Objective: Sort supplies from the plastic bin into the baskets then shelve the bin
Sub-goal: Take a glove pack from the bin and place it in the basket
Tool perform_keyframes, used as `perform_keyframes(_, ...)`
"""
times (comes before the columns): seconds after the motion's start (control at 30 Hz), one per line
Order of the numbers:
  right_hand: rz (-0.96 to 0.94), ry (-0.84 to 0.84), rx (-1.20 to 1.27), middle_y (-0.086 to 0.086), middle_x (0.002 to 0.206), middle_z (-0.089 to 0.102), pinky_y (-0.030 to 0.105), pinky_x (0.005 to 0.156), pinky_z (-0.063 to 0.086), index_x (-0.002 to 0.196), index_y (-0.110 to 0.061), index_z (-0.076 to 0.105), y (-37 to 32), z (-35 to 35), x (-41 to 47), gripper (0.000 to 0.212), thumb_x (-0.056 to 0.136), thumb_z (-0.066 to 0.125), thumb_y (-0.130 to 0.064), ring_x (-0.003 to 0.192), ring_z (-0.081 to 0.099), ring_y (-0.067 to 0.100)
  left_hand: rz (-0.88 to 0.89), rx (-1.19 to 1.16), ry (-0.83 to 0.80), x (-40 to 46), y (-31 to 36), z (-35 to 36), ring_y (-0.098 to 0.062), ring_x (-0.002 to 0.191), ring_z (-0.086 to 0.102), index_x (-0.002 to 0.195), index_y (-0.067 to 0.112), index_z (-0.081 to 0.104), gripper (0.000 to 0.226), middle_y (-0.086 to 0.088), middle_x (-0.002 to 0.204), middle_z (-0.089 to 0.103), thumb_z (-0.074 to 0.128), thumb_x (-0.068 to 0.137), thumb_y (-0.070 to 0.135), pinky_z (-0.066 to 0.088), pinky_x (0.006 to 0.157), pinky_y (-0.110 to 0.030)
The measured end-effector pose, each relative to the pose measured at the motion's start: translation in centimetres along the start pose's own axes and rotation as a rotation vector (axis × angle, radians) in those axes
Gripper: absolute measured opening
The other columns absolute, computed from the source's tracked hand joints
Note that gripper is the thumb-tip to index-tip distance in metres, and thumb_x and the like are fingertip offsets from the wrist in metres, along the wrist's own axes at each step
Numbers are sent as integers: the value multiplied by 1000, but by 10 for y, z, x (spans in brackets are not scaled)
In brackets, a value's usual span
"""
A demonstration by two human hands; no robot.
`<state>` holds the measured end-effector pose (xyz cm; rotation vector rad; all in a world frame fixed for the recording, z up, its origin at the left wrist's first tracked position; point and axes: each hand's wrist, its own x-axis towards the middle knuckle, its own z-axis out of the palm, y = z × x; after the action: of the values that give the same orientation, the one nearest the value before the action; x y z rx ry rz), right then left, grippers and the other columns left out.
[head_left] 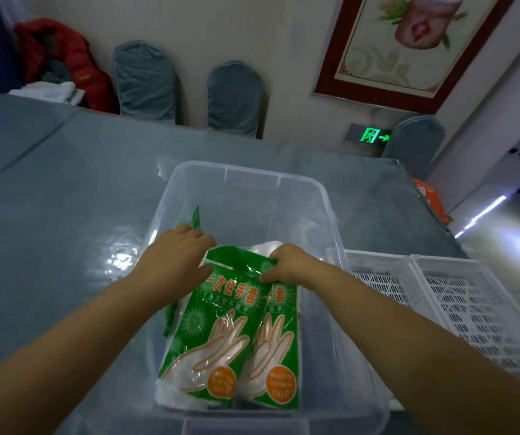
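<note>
1. There, a clear plastic bin (321, 196) sat on the grey counter (64, 183), with both arms reaching down into it.
2. The left hand (180, 255) was closed on the top of a green glove packet (208, 334) at the bin's left side.
3. The right hand (286, 265) pinched the green top edge of a second glove packet (275, 350), which lay just beside the first.
4. Two white slotted baskets (434, 302) stood to the right, the nearer one touching the bin.

Two bare forearms, hands (183, 255) uncovered (no sleeves, rings, watch)
</note>
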<state>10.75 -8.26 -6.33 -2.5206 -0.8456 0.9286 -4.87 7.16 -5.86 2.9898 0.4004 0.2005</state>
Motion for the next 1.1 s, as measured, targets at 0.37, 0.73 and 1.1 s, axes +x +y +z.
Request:
perform_keyframes(0.37, -431, 487, 138, -6, 64, 65, 14, 45, 44, 68, -24, 66, -41, -81, -88, 12, 78, 71, -21, 46, 54, -5, -199, -922, 189, 15, 13, -42, -21, 109, 54, 145, 17, 5, 105, -8, 132, 48, 79, 70, 19, 43, 94, -35)
perform_keyframes(0.73, -670, 792, 512, 23, 90, 70, 45, 77, 55, 87, -2, 69, -49, -152, -147, 7, 83, 66, -7, 77, 65, 26, 129, -1330, 46, 45, 56, -103, -23, 97, 68, 105, 17, 64, 58, -7, 103, 73, 87, 52, 25, 55, 84, -38)
perform_keyframes(1.1, -387, 749, 914, 0, 119, 54, 23, 75, 49, 131, -17, 38, 59, -154, -111, 70, 73, 73, -34, 103, 58, 13, -158, -1726, 170, 98, 162, -85, -34, 85, 70, 101, 1, 64, 33, -17, 94, 73, 69, 69, -7, 57, 76, -45)
